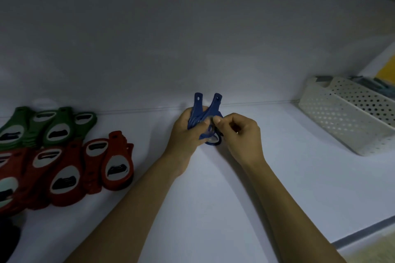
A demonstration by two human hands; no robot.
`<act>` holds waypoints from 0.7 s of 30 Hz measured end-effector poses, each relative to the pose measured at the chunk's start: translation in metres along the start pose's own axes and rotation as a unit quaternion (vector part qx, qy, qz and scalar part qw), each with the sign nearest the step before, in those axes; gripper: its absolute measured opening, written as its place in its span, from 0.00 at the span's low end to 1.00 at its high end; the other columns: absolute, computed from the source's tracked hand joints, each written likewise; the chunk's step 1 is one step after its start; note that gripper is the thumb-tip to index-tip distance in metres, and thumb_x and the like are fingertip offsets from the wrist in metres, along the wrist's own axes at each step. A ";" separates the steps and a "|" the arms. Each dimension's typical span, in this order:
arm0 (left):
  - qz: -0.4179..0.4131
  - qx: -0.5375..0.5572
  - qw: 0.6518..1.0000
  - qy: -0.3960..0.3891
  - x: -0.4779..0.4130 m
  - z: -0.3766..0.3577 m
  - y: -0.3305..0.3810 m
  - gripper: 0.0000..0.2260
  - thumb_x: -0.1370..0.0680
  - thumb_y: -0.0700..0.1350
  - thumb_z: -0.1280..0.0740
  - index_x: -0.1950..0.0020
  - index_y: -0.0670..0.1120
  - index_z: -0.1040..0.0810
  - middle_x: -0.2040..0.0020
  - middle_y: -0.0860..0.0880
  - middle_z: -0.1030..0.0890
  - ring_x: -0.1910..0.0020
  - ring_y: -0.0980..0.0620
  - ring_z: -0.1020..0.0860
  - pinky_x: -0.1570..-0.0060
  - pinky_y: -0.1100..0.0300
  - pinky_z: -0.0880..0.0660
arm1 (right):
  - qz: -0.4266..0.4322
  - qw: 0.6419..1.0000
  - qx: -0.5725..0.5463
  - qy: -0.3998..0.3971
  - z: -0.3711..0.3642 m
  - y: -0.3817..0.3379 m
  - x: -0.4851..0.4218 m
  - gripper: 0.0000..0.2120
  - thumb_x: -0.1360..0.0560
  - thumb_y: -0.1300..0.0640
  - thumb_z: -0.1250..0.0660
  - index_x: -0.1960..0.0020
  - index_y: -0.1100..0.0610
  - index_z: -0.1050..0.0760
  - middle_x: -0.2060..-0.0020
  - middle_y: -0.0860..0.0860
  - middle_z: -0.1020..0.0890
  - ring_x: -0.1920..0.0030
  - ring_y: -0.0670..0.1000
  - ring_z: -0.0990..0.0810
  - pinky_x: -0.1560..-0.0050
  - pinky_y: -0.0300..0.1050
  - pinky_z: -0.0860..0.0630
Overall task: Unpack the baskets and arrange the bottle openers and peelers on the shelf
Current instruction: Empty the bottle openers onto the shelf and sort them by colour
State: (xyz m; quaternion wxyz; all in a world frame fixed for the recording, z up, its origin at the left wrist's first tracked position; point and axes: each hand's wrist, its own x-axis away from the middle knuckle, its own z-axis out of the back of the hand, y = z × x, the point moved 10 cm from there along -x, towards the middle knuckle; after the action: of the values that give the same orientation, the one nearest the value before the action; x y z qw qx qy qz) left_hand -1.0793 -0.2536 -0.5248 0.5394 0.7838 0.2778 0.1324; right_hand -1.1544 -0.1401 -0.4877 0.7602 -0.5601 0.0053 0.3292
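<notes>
Nearest, the white shelf [213, 209] is being used as the place for everything. At about 8 o'clock, the red bottle openers [64, 168] are being shown in a leaning row, each one partly lying over the next. This is likely being done so that one colour is grouped and little room is being taken.

In the middle, a small bunch of blue bottle openers [205, 111] is being held just above the shelf. The bunch is being squeezed in the clamped grip of the left hand [186, 132]. One opener is being pinched by the grip of the right hand [241, 134], probably so that it can be pulled free and laid down alone.

Farther back, at 9 o'clock, the green bottle openers [53, 126] are being shown in their own row. At 3 o'clock, a white basket [342, 121] with holes is being stood on the shelf, with bluish things inside, too blurred to name.

No brand or writing is being shown clearly enough to read.
</notes>
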 end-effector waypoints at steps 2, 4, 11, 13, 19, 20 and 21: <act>0.012 0.031 0.999 0.033 -0.001 0.006 -0.003 0.13 0.22 0.35 0.37 0.43 0.50 0.25 0.44 0.45 0.19 0.47 0.46 0.19 0.54 0.56 0.19 | 0.014 0.997 0.077 0.016 0.001 -0.001 0.002 0.16 0.20 0.51 0.38 0.63 0.59 0.24 0.70 0.51 0.21 0.69 0.51 0.25 0.67 0.46 0.30; 0.023 0.082 0.994 0.065 -0.002 0.013 -0.005 0.13 0.22 0.35 0.37 0.43 0.50 0.25 0.45 0.43 0.19 0.49 0.45 0.18 0.53 0.54 0.19 | 0.024 0.987 0.161 0.005 -0.001 0.000 0.003 0.14 0.20 0.52 0.40 0.60 0.57 0.25 0.68 0.49 0.22 0.66 0.51 0.26 0.68 0.44 0.33; 0.024 0.153 0.984 0.087 -0.003 0.016 -0.004 0.09 0.21 0.37 0.39 0.43 0.47 0.25 0.52 0.45 0.19 0.62 0.55 0.17 0.63 0.63 0.21 | 0.087 0.936 0.322 -0.108 -0.025 -0.006 0.008 0.19 0.29 0.40 0.31 0.51 0.55 0.19 0.54 0.49 0.20 0.52 0.50 0.26 0.52 0.46 0.29; 0.022 0.157 0.984 0.086 -0.003 0.014 -0.003 0.07 0.20 0.40 0.40 0.46 0.48 0.24 0.54 0.47 0.18 0.62 0.56 0.17 0.63 0.62 0.20 | 0.110 0.915 0.372 -0.112 -0.028 -0.010 0.009 0.17 0.25 0.41 0.35 0.53 0.54 0.19 0.55 0.49 0.20 0.54 0.50 0.26 0.53 0.45 0.31; 0.029 0.159 0.983 0.089 -0.003 0.016 -0.005 0.07 0.19 0.42 0.42 0.43 0.48 0.26 0.49 0.46 0.20 0.55 0.53 0.18 0.61 0.63 0.21 | 0.097 0.926 0.364 -0.005 -0.007 -0.021 0.007 0.19 0.19 0.51 0.43 0.66 0.57 0.31 0.69 0.53 0.25 0.69 0.53 0.32 0.65 0.45 0.37; 0.030 0.152 0.984 0.087 -0.003 0.015 -0.005 0.07 0.18 0.42 0.42 0.43 0.48 0.27 0.49 0.46 0.20 0.55 0.53 0.18 0.60 0.62 0.21 | 0.059 0.942 0.331 0.016 0.002 -0.015 0.004 0.18 0.19 0.51 0.43 0.65 0.58 0.29 0.69 0.53 0.24 0.69 0.53 0.30 0.68 0.44 0.38; 0.030 0.146 0.985 0.086 -0.003 0.015 -0.005 0.07 0.18 0.42 0.42 0.43 0.49 0.27 0.50 0.47 0.20 0.57 0.54 0.18 0.59 0.62 0.21 | 0.030 0.956 0.288 0.041 0.010 -0.009 0.003 0.17 0.19 0.52 0.42 0.62 0.59 0.26 0.68 0.52 0.23 0.69 0.53 0.28 0.69 0.43 0.37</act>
State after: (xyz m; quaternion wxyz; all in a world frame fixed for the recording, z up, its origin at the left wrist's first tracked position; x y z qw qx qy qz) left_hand -1.0753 -0.2656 -0.5354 0.3889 0.8480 0.3155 0.1736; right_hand -1.1509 -0.1313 -0.4772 0.8781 -0.3301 0.1481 0.3131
